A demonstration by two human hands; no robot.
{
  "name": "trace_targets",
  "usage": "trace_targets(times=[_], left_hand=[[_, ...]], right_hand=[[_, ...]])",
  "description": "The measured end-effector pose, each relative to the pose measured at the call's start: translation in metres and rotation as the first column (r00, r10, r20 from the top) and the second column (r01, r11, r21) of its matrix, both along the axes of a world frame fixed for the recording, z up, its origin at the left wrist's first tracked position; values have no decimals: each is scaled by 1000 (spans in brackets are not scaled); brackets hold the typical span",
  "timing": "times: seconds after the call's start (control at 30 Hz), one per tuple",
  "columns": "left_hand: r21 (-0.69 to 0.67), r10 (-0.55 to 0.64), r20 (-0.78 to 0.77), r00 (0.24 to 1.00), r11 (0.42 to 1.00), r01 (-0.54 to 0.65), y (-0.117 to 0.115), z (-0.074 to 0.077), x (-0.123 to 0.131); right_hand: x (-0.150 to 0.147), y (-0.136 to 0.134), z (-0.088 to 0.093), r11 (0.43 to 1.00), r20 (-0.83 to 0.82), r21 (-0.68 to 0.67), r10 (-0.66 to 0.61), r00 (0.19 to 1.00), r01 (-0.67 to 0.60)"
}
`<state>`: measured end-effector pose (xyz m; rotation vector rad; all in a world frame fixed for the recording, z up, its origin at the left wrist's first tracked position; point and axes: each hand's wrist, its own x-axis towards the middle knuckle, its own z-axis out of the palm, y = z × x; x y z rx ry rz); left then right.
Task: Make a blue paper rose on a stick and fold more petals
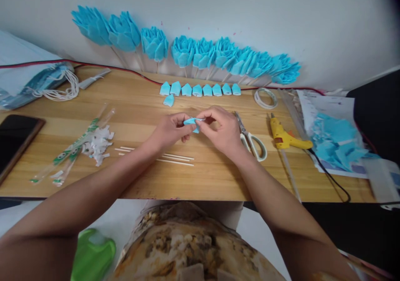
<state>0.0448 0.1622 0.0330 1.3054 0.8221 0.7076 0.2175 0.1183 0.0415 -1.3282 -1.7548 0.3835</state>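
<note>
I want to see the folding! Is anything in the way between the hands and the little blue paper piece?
Nothing visible is. The left hand and right hand both pinch the blue paper piece directly, fingertips touching it above the wooden table. The scissors lie beside the right hand, off to the side.

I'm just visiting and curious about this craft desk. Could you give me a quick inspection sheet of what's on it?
Surface: wooden table, crowded along the back and sides.
Job's things: blue piece pinched between both hands; folded petals in a row behind, one set in front of the row; finished flowers leaning on the wall; sticks lying near the left wrist.
Clutter: scissors, wrappers, white scraps, phone, blue sheets, masks.
Grippers: left hand and right hand, both closed on the piece.
Cables: glue gun with a black cord off the front edge; red wire along the wall.
Surroundings: white wall.
</note>
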Motion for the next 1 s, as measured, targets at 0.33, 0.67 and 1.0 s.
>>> trace_targets(times=[0.33,0.67,1.0], left_hand=[[-41,53,28,998,998,-52,0,4,-1],[-20,80,69,994,997,-79,0,2,-1],[-35,77,169,983,997,-72,1,-1,-1]], right_hand=[[8,2,-2,972,286,224,0,958,-67],[6,2,-3,961,328,263,-10,944,-81],[6,3,-8,979,312,197,-5,950,-60]])
